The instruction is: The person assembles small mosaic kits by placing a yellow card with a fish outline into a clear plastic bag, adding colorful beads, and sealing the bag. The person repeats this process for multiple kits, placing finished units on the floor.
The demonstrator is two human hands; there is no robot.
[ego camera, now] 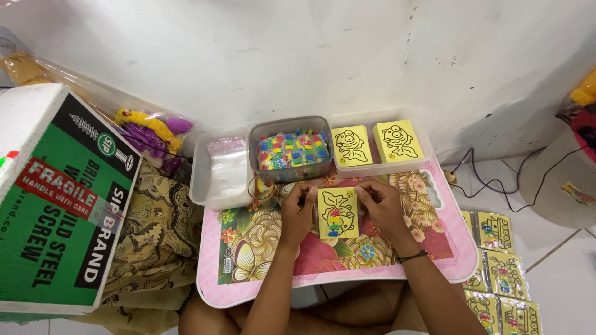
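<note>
Two hands meet on one yellow card (pixel 337 213) at the middle of the small desk (pixel 456 263), whose top is a glossy floral print with a pink rim. Your left hand (pixel 297 211) pinches the card's left edge and your right hand (pixel 380 205) pinches its right edge near the top, so each grip is closed on the card. The card is a flat square with a black outline drawing, and a short column of small coloured pieces sits at its middle. You look to be partway through seating those pieces on it; a further one would call for a fine fingertip pinch with the other hand keeping the card flat. Just beyond the card stands a grey tub (pixel 292 147), rounded at the corners and packed with small bright pieces, easy to spill if nudged. Left of it a clear tray (pixel 202 180) holds limp zip bags (pixel 228 166). On the far right another clear tray (pixel 428 158) carries two stacks of yellow cards (pixel 377 143). On the floor at the right lie finished packs (pixel 500 273) in shiny sleeves. At the far left stands a green cardboard box (pixel 56 205) over patterned cloth (pixel 158 236).
</note>
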